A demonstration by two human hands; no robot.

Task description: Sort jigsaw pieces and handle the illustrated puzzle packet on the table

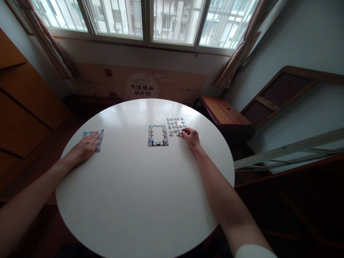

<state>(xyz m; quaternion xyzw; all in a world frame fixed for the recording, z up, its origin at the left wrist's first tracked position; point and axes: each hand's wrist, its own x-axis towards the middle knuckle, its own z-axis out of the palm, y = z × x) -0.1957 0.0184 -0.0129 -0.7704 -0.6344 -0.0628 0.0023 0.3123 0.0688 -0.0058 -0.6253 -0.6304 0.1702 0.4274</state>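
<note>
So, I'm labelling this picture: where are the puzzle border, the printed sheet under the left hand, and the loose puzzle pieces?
Puzzle border (150, 135): head view, on its left side.
Printed sheet (100, 139): head view, on its uncovered right part.
Loose puzzle pieces (171, 134): head view, on the lower-left piece.

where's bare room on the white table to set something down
The round white tabletop is largely bare between the forearms, and between the left hand and the rectangular multicoloured puzzle border. Crowded: right of that border, with small multicoloured jigsaw pieces and the right hand. Left side: multicoloured printed sheet under the left hand.
</note>
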